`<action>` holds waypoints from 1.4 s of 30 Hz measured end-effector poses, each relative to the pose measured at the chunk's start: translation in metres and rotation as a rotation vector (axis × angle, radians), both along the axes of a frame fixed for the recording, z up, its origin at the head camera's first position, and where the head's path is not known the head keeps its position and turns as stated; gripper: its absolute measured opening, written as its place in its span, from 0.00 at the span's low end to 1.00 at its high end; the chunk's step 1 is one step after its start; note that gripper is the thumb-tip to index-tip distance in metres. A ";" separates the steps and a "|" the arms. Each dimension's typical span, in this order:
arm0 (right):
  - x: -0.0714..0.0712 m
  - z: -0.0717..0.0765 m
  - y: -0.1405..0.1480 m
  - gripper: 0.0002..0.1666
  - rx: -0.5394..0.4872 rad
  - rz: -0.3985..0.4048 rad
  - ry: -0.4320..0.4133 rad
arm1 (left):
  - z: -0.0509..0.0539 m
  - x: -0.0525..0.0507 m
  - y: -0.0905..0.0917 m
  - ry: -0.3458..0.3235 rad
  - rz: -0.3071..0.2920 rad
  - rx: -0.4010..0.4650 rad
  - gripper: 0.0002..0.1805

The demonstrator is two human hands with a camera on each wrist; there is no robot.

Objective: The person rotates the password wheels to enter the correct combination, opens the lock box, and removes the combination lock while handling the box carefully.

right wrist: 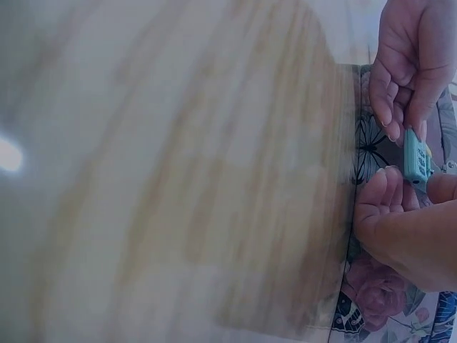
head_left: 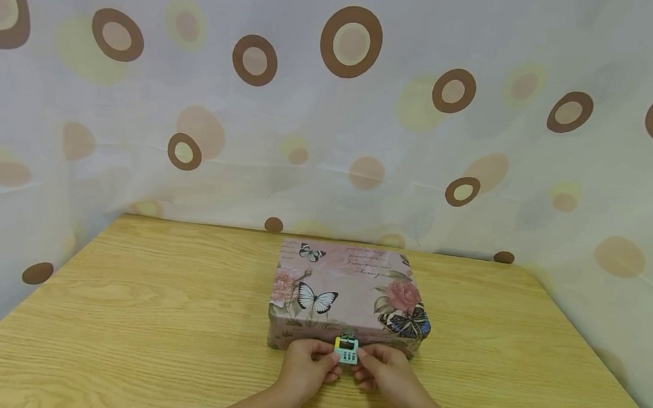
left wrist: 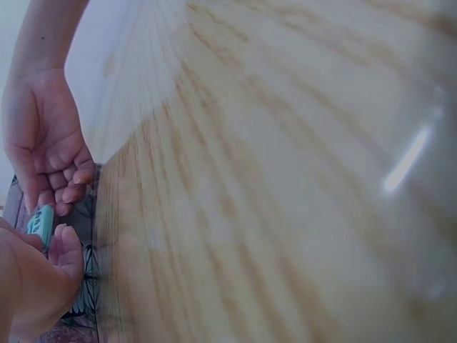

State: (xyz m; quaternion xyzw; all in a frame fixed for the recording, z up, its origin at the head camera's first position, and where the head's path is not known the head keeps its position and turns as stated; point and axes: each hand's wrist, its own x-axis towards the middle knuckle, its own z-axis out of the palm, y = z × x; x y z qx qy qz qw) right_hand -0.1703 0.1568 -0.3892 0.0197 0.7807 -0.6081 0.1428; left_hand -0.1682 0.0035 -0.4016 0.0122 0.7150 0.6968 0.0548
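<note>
A small turquoise combination padlock [head_left: 346, 356] with a yellow part at its upper left is at the front of a pink tin box [head_left: 348, 284]. My left hand [head_left: 306, 367] pinches its left side between thumb and fingers. On the other side, my right hand [head_left: 392, 373] pinches it as well. The padlock sits just below the metal clasp [head_left: 349, 331]; whether its shackle passes through the clasp is too small to tell. In the right wrist view the number dials of the padlock [right wrist: 416, 158] show between both hands. The box's lid, printed with butterflies and roses, is down.
The box stands on a wood-grain table [head_left: 148, 305], towards its back edge. Behind and at both sides hangs a pale curtain [head_left: 287, 123] with brown and cream circles. Glare lies on the table surface in both wrist views.
</note>
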 end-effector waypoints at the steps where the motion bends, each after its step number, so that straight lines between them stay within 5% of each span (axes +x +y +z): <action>1: 0.000 0.000 0.000 0.17 0.001 0.000 0.000 | 0.000 0.000 0.000 -0.003 0.000 0.000 0.08; 19: 0.000 -0.002 -0.003 0.13 0.040 0.018 0.055 | 0.001 0.000 0.000 -0.001 -0.010 0.000 0.08; 42: 0.000 0.001 -0.006 0.15 0.037 0.023 -0.006 | 0.000 0.001 -0.001 0.010 -0.009 -0.007 0.08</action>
